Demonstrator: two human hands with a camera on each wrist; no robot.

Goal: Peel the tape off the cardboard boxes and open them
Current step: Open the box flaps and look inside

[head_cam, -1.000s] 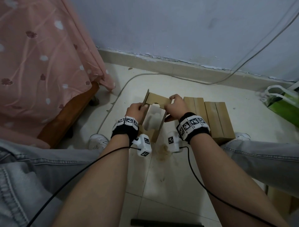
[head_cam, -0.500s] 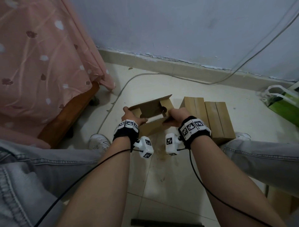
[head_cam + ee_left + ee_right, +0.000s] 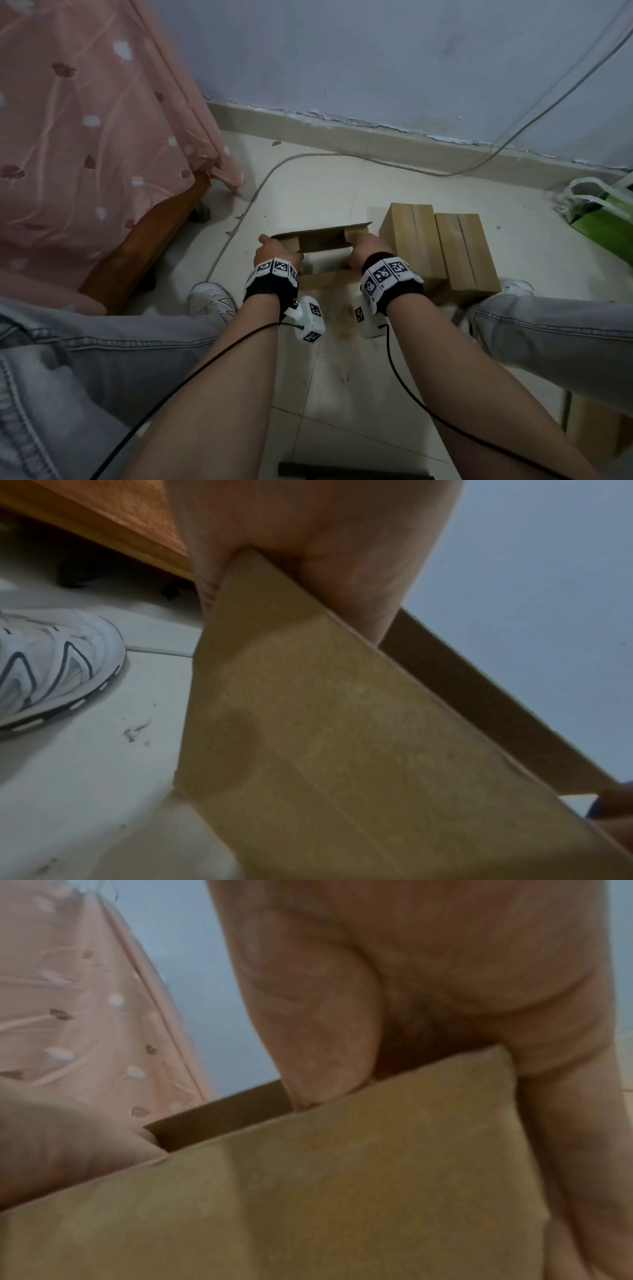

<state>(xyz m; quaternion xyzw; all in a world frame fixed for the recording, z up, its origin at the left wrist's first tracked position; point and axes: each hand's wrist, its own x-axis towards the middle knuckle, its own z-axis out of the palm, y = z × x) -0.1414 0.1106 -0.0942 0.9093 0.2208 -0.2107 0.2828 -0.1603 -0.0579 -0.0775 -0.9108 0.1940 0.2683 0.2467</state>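
Observation:
An open brown cardboard box (image 3: 322, 241) sits on the tiled floor between my feet, its far flap standing up and a pale inside showing. My left hand (image 3: 274, 251) grips the box's left end; the left wrist view shows the fingers (image 3: 308, 534) curled over the top corner of the box (image 3: 325, 750). My right hand (image 3: 364, 251) grips the right end, and in the right wrist view its fingers (image 3: 325, 1028) wrap over the edge of the box (image 3: 308, 1191). Two closed cardboard boxes (image 3: 411, 240) (image 3: 466, 253) stand side by side just right of it.
A bed draped in pink flowered cloth (image 3: 85, 137) and its wooden frame (image 3: 144, 250) fill the left. A grey cable (image 3: 376, 161) runs along the floor by the wall. A green bag (image 3: 603, 219) lies at far right. My white shoe (image 3: 212, 301) is beside the box.
The box was held up on end a second ago; both hands have turned it level and lowered it toward the floor, opening upward, still gripping its two ends.

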